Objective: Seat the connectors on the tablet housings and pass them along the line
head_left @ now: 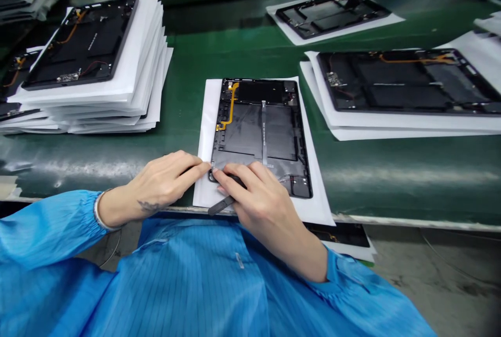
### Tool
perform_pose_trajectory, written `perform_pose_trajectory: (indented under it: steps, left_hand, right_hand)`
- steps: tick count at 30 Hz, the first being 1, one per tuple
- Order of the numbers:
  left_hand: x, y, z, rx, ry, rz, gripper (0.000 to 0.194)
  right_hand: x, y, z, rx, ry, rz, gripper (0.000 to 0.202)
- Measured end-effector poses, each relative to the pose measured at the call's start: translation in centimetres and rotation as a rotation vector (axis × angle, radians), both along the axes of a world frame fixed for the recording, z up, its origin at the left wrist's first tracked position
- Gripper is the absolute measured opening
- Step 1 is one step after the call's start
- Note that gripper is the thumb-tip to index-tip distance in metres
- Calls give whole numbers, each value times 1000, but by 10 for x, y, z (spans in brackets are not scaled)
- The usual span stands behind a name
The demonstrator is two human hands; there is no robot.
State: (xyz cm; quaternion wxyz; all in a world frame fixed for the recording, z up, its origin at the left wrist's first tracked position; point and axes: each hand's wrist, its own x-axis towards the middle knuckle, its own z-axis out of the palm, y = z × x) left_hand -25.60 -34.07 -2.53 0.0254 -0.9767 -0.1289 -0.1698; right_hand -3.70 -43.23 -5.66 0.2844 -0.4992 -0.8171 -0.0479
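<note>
A black tablet back housing point(250, 133) lies open side up on a white sheet point(205, 118) in front of me. An orange flex cable point(234, 105) runs along its upper left. My left hand point(168, 178) is closed, thumb and index fingertip pressed together at the housing's lower left edge; anything between them is too small to make out. My right hand point(260, 196) is wrapped round a black flat-ended tool point(221, 205), whose wide end sticks out below the fingers. The right index fingertip meets that same edge, close beside the left fingertips. My right hand covers part of the housing's lower side.
On the left rises a stack of white sheets point(144, 76) topped by another tablet housing point(86, 45). More housings lie at right point(407, 84) and farther back point(332, 13) on the green work surface point(219, 55). Below the front edge, another housing point(344, 233) shows partly.
</note>
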Motion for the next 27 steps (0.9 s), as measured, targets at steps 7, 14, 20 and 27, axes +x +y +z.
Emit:
perform_pose_trajectory:
  steps: [7,14,20,27]
  left_hand:
    - [11,7,-3,-69,10,-13,19]
    - [23,15,-4,-350,-18,8,14]
    - [23,11,0,-474,-52,57,11]
    - [20,14,3,-17,123,-73,13]
  right_hand:
    - [0,1,2,7,88,15,24]
    - [0,0,0,-26,102,-7,25]
    - [0,1,1,17,87,-7,24]
    - [-3,0,0,33,-66,-30,25]
